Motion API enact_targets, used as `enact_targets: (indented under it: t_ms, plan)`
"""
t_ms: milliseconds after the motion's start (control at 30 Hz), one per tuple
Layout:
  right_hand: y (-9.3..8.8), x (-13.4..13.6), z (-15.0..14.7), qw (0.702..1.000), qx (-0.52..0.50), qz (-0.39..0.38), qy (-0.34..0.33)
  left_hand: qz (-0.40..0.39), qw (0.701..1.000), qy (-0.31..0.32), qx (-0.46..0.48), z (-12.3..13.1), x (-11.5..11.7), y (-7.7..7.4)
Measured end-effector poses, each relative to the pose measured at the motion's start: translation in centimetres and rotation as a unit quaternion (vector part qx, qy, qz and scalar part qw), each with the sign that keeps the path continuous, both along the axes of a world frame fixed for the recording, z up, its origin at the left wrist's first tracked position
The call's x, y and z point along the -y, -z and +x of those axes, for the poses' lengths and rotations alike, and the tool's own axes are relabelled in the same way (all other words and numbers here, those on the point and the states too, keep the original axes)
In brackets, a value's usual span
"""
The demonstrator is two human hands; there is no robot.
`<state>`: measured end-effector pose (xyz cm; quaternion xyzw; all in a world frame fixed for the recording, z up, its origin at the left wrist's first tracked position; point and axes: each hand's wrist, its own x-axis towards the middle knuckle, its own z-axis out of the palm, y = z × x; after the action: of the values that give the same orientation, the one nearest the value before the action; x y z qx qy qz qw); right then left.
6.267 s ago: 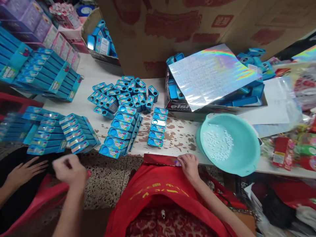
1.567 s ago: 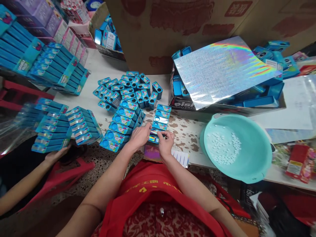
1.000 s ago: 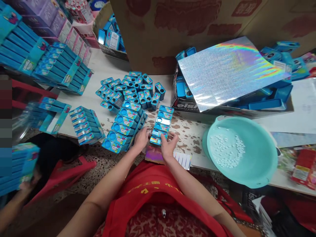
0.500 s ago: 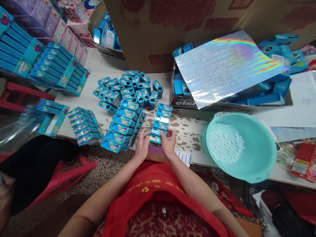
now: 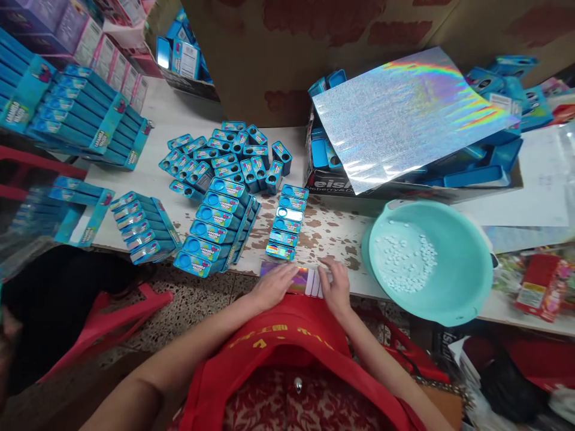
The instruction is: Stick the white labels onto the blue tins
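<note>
A shiny purple-orange sticker sheet [image 5: 302, 279] with white strips at its right end lies at the table's front edge, against the red apron. My left hand [image 5: 273, 285] rests flat over its left part, fingers stretched out. At the sheet's right end is my right hand [image 5: 336, 287], thumb and forefinger apart with nothing visible between them. Just beyond my hands, a short row of small blue candy boxes [image 5: 288, 225] stands on the table; one top looks silvery, and the nearest carries a rainbow-shiny patch. To their left is a larger block of blue boxes [image 5: 211, 227].
Loose blue boxes with round holes [image 5: 224, 158] crowd the middle. A turquoise basin [image 5: 462, 263] with white pellets stands right. Behind it, a carton [image 5: 332, 183] of blue containers lies under a holographic sheet [image 5: 404, 114]. Another person's dark-clothed leg [image 5: 58, 305] is at left.
Both hands have left the row of small blue boxes and come back toward me to the sticker sheet, moving farther apart. The view has shifted slightly.
</note>
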<state>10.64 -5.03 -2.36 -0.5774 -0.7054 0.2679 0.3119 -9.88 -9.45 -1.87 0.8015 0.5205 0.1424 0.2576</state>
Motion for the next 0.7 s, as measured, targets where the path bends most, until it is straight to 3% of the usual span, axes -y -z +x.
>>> enact_targets:
  t_ms: [100, 167, 300, 467, 700]
  plan:
    - [1.0, 1.6, -0.4, 0.995, 0.072, 0.040, -0.056, -0.049, 0.987, 0.004, -0.154, 2.9, -1.9, -0.6]
    - [1.5, 2.2, -0.9, 0.990, 0.109, 0.052, -0.079, -0.070, 0.978, 0.009, -0.198, 3.9, -2.8, -1.0]
    - [1.8, 2.8, -1.2, 0.980, 0.174, 0.051, -0.080, -0.095, 0.977, 0.033, -0.189, 4.1, -3.1, -1.4]
    - [1.6, 3.1, -0.9, 0.978, 0.195, 0.037, -0.071, -0.187, 0.964, -0.012, -0.191, 3.5, -3.2, -1.3]
    - [1.4, 3.9, -1.4, 0.959, 0.237, 0.093, -0.121, -0.224, 0.961, -0.070, -0.144, 3.2, -3.8, -1.6]
